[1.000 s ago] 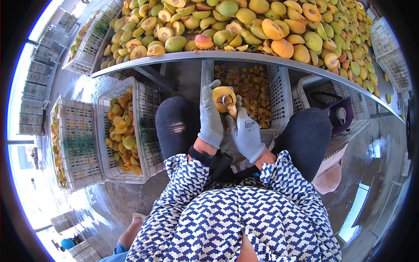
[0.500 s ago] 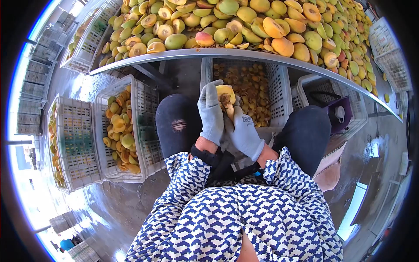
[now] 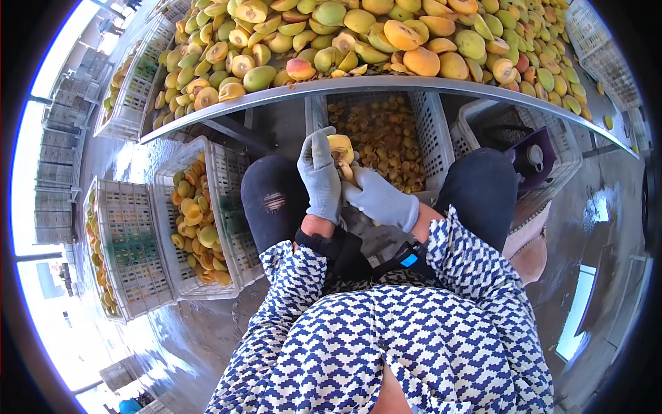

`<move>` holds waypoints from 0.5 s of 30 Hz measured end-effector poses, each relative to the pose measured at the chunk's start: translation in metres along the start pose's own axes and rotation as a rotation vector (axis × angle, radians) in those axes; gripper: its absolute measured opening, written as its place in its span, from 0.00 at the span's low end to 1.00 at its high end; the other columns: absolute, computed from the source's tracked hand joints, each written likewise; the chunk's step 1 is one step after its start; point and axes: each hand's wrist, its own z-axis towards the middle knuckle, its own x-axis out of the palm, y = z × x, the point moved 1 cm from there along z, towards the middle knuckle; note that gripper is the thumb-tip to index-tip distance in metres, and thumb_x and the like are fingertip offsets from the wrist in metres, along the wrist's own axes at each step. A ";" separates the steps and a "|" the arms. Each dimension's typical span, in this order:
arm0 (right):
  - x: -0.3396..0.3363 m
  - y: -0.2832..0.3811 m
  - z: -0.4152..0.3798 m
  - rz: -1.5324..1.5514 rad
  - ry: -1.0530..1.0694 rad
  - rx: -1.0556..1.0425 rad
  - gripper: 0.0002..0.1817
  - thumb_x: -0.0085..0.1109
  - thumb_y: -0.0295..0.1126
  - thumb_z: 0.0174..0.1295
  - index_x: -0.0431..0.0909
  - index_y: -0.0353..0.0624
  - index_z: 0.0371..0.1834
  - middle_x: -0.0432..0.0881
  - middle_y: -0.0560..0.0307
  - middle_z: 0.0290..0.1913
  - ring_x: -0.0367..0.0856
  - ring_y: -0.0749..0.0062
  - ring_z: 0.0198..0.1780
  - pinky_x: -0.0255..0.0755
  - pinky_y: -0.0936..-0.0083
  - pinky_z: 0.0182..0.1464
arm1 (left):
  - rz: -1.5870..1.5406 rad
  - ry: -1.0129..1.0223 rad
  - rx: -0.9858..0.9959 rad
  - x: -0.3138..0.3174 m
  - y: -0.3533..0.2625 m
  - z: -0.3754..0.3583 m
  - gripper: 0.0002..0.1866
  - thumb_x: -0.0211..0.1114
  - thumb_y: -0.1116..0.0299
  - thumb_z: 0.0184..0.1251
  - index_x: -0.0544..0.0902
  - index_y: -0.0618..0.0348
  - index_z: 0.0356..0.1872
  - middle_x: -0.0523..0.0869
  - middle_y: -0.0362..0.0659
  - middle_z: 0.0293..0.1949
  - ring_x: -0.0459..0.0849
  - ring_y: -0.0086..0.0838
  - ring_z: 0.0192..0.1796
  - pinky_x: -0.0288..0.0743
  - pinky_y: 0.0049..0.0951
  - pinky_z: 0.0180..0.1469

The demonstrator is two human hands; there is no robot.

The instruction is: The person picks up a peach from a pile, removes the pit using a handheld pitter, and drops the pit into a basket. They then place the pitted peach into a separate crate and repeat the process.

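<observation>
A yellow peach half [image 3: 340,146] with a brownish cut face is held in my left hand [image 3: 321,169], which wears a grey glove. The fingers curl up around its left side. My right hand [image 3: 381,198], gloved too, is closed just below the fruit. A narrow, pale, handle-like piece [image 3: 347,170] runs from its grip up to the cut face; most of it is hidden. Both hands are above my lap, between my knees. Under them, below the table, a crate [image 3: 433,131] contains many small brownish fruit pieces.
A metal-edged table [image 3: 386,83] ahead is heaped with peaches [image 3: 331,41], many halved. At left stand a crate of peach halves [image 3: 234,228] and another crate [image 3: 134,241]. To the right, a crate [image 3: 569,148] has a purple container [image 3: 531,162] at it.
The view has shifted a little. My right hand has turned flatter, its wrist swinging out to the right, while the peach half stays in my left hand.
</observation>
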 end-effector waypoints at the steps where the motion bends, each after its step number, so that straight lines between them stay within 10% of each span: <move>1: -0.006 0.007 -0.003 0.177 0.184 0.121 0.11 0.50 0.36 0.63 0.70 0.37 0.36 0.76 0.57 0.21 0.76 0.65 0.21 0.71 0.73 0.26 | 0.004 0.006 -0.004 -0.001 -0.003 -0.002 0.21 0.54 0.52 0.68 0.76 0.63 0.44 0.81 0.44 0.30 0.81 0.28 0.24 0.78 0.25 0.26; 4: -0.020 0.015 -0.014 0.928 0.489 0.481 0.10 0.50 0.37 0.65 0.69 0.42 0.34 0.68 0.67 0.17 0.65 0.81 0.13 0.61 0.81 0.16 | -0.044 0.124 -0.118 -0.001 -0.014 -0.004 0.26 0.53 0.44 0.65 0.73 0.60 0.45 0.82 0.48 0.32 0.82 0.32 0.26 0.80 0.28 0.28; 10: -0.017 0.013 -0.025 1.112 0.554 0.481 0.11 0.47 0.40 0.67 0.68 0.44 0.34 0.65 0.68 0.15 0.60 0.84 0.09 0.54 0.85 0.11 | -0.078 0.415 -0.192 -0.005 -0.014 -0.001 0.31 0.50 0.38 0.63 0.70 0.59 0.49 0.81 0.52 0.36 0.82 0.34 0.29 0.80 0.30 0.31; 15: -0.020 0.022 -0.028 0.970 0.418 0.432 0.14 0.47 0.44 0.67 0.68 0.43 0.35 0.65 0.67 0.15 0.60 0.84 0.09 0.54 0.85 0.12 | -0.451 -0.043 -0.242 -0.015 -0.023 0.011 0.27 0.50 0.39 0.64 0.73 0.53 0.47 0.81 0.46 0.36 0.81 0.38 0.31 0.78 0.35 0.34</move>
